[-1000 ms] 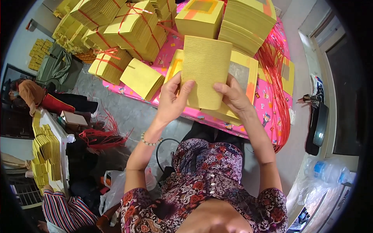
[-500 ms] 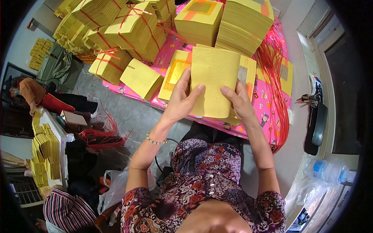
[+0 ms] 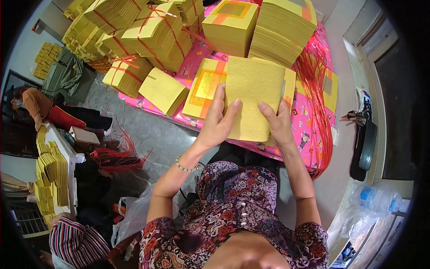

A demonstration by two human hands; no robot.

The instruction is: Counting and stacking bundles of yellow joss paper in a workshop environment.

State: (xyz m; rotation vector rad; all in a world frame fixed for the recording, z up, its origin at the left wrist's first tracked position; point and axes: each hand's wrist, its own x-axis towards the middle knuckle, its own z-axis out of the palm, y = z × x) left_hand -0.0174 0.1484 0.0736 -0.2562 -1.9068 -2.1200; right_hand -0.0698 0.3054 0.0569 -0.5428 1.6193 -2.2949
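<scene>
Both hands hold a small stack of coarse yellow paper (image 3: pixel 254 98) upright above the pink table. My left hand (image 3: pixel 219 119) grips its left edge, thumb on the front face and fingers behind. My right hand (image 3: pixel 278 121) grips the right edge the same way. Behind the held stack, a yellow sheet with an orange-and-gold printed square (image 3: pixel 206 87) lies on the table, left of the paper. Part of another printed sheet (image 3: pixel 289 85) shows at its right. A loose pile of plain yellow paper (image 3: pixel 163 91) lies farther left.
The pink patterned tablecloth (image 3: pixel 301 134) carries tall yellow paper piles (image 3: pixel 230 27) and bundles tied with red strips (image 3: pixel 156 36). Red plastic strips (image 3: pixel 316 98) hang over its right side. At left, two other people work by a white table (image 3: pixel 71 179). Clear bottles (image 3: pixel 376 197) stand at right.
Both hands and the held paper have shifted slightly right and toward me. The paper's edges look more evenly lined up, and it tilts a little.
</scene>
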